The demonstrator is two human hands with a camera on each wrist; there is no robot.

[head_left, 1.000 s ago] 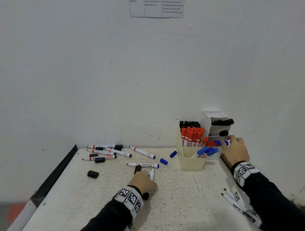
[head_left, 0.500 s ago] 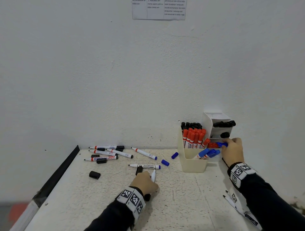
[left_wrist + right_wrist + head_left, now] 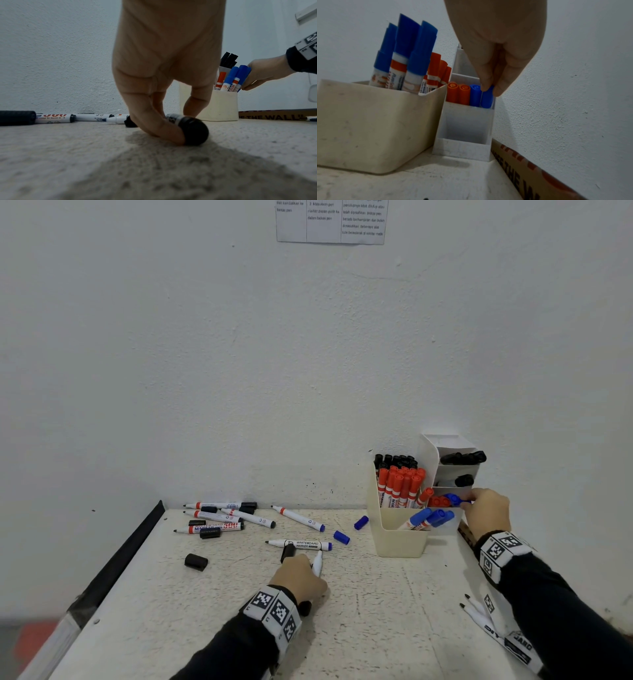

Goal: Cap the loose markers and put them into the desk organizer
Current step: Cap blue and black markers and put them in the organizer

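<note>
My left hand (image 3: 301,570) rests on the table and grips a white marker with a black end (image 3: 192,129) that lies flat under it. My right hand (image 3: 490,90) pinches the blue cap of a marker (image 3: 487,99) standing in a lower compartment of the white tiered organizer (image 3: 467,121), beside another blue marker and two orange ones. The beige bin (image 3: 400,537) next to it holds several orange, black and blue capped markers. Several uncapped markers (image 3: 219,517) lie at the table's back left, and a blue-ended one (image 3: 301,544) lies just beyond my left hand.
Two loose blue caps (image 3: 341,537) lie left of the bin, and a black cap (image 3: 196,561) sits at the left. Two uncapped markers (image 3: 479,616) lie under my right forearm. The wall stands close behind, and a black strip (image 3: 130,546) edges the table's left side.
My right hand has settled the blue-capped marker slightly lower into the white compartment. My left hand stays on its marker.
</note>
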